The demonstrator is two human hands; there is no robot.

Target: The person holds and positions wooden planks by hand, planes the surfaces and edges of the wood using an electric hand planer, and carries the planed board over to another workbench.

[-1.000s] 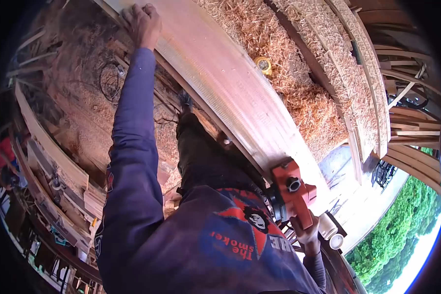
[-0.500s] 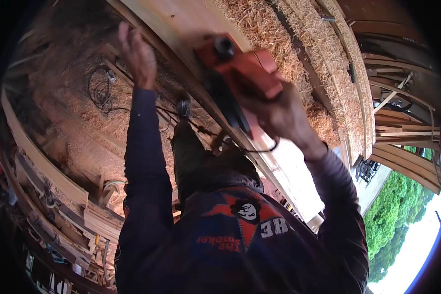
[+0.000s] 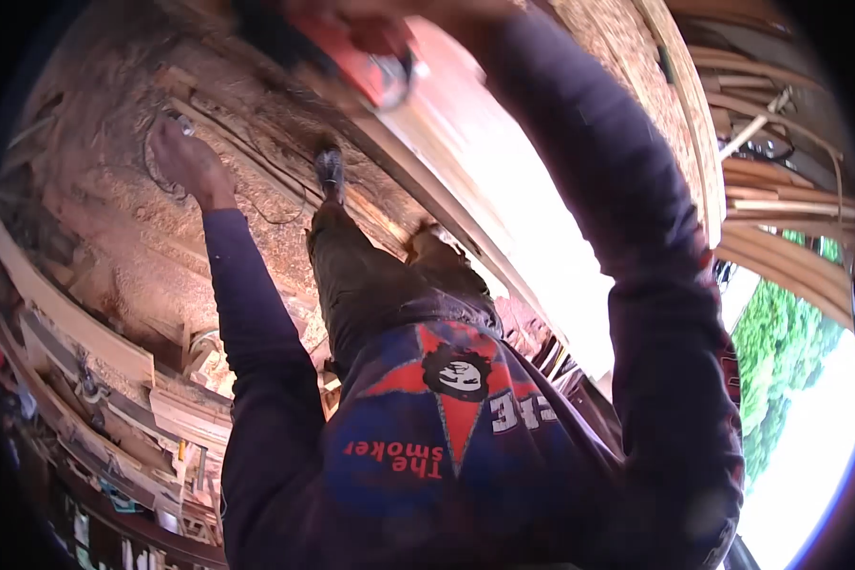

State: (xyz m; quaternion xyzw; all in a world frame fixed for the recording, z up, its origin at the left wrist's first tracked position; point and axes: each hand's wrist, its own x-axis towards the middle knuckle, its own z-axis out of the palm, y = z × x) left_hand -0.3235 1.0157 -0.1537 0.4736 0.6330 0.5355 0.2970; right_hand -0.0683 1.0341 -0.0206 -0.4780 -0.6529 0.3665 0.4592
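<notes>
A red and black electric hand planer (image 3: 369, 65) is at the top edge, over the far part of a wide plank (image 3: 503, 190). My right hand (image 3: 427, 11) is closed around its handle, partly cut off by the frame edge and blurred. The planer's front is out of view. My left hand (image 3: 192, 163) hangs in the air to the left, away from the plank, and touches nothing I can see. Its fingers are blurred but look loosely stretched out.
Wood shavings cover the floor (image 3: 152, 237), where a dark cable (image 3: 280, 220) lies. My shoe (image 3: 329, 171) stands beside long timber strips. More boards are stacked at the left (image 3: 76, 313) and the right (image 3: 788, 204). Shavings also lie beyond the plank.
My right hand has pushed the planer away along the plank, up and left to the frame's top edge. My left hand has dropped lower and further left.
</notes>
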